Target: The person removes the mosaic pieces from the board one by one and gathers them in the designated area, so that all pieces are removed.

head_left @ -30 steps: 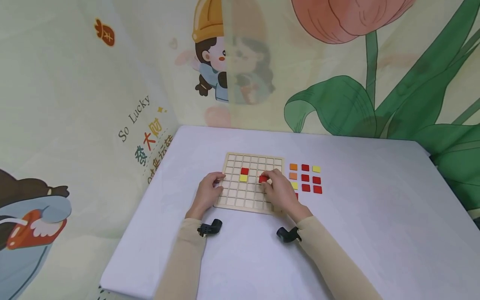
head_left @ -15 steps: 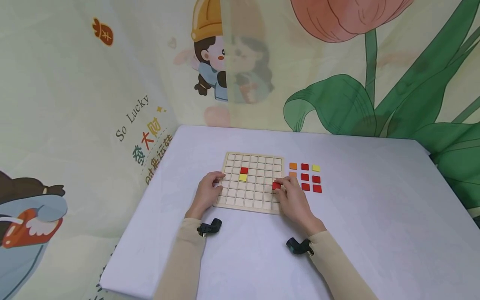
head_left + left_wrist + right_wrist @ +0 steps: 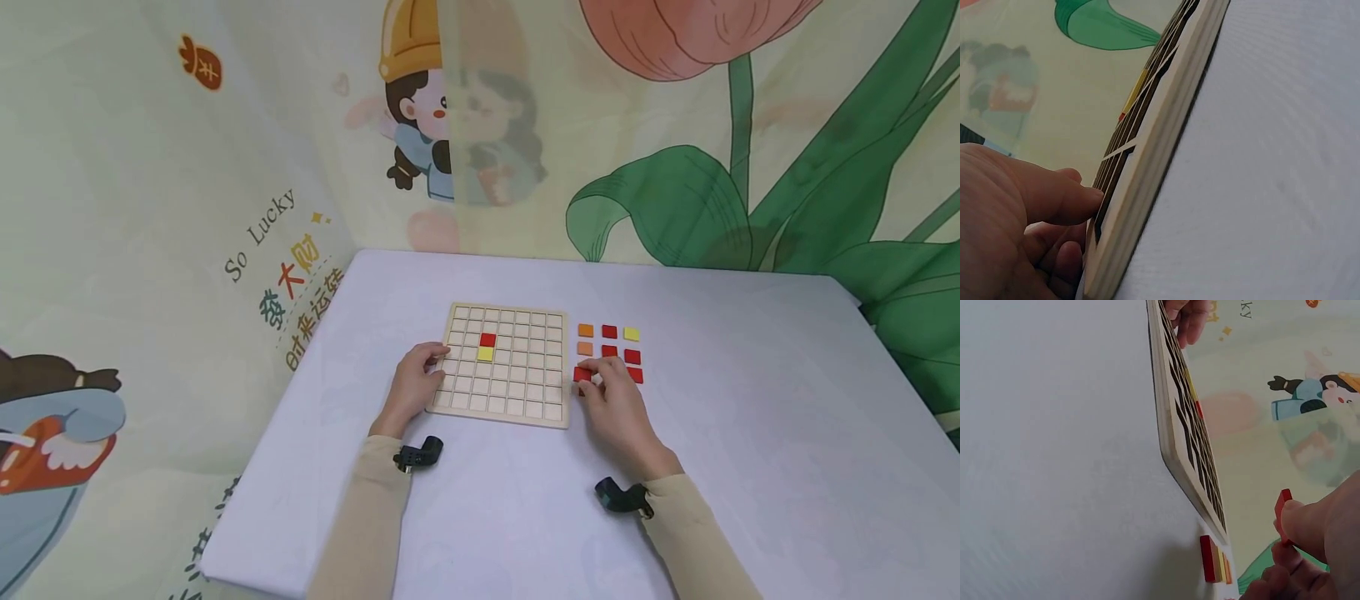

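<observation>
A square wooden grid board lies on the table, with a red tile directly above a yellow tile in its cells. My left hand rests at the board's left edge, thumb and fingers relaxed and touching the frame. Between thumb and fingertips, my right hand pinches another red tile, just right of the board. In the right wrist view this tile is raised above the table. The right hand partly covers the loose tiles below it.
Right of the board, several loose square tiles lie in rows on the white table: orange ones, red ones and a yellow one at the back. A printed cloth wall stands behind the table.
My right hand has moved rightward with the red tile, from over the board's cells to beside the loose tiles. The left hand stays at the board's edge.
</observation>
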Action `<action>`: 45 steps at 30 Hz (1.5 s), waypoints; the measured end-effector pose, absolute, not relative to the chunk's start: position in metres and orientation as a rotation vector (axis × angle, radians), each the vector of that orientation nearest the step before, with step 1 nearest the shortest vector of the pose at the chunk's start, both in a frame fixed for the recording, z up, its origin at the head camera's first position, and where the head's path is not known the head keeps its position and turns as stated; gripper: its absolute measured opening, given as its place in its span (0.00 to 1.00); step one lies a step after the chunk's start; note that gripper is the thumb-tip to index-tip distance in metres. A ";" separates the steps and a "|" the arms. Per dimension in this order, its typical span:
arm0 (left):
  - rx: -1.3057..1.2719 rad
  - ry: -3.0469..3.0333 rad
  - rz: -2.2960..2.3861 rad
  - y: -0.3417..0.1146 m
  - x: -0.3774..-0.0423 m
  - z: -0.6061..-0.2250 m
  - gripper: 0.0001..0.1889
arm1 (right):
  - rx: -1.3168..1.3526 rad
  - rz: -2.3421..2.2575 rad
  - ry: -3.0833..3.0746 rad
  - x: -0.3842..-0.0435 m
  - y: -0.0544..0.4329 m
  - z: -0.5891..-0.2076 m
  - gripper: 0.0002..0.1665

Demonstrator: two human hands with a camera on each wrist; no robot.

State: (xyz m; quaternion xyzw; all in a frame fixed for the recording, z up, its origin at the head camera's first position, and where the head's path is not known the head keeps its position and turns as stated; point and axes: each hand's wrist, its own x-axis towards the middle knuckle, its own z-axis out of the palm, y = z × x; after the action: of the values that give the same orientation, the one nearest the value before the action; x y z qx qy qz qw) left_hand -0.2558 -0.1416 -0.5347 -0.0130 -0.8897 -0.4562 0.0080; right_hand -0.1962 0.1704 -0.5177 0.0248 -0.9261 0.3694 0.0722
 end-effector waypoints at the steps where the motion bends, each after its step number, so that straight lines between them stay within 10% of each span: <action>1: -0.037 -2.778 -1.426 -0.142 -0.256 -0.535 0.21 | 0.070 1.104 -2.788 -0.196 0.173 -0.518 0.20; 45: -0.060 -2.786 -1.409 -0.142 -0.256 -0.533 0.20 | -0.086 0.915 -2.968 -0.190 0.211 -0.523 0.23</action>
State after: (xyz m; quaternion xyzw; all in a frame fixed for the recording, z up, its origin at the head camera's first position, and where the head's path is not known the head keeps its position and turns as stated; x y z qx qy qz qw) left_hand -0.2564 -0.1423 -0.5333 -0.0191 -0.8922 -0.4512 0.0097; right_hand -0.1900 0.2111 -0.5227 -0.0277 -0.9551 0.2944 0.0174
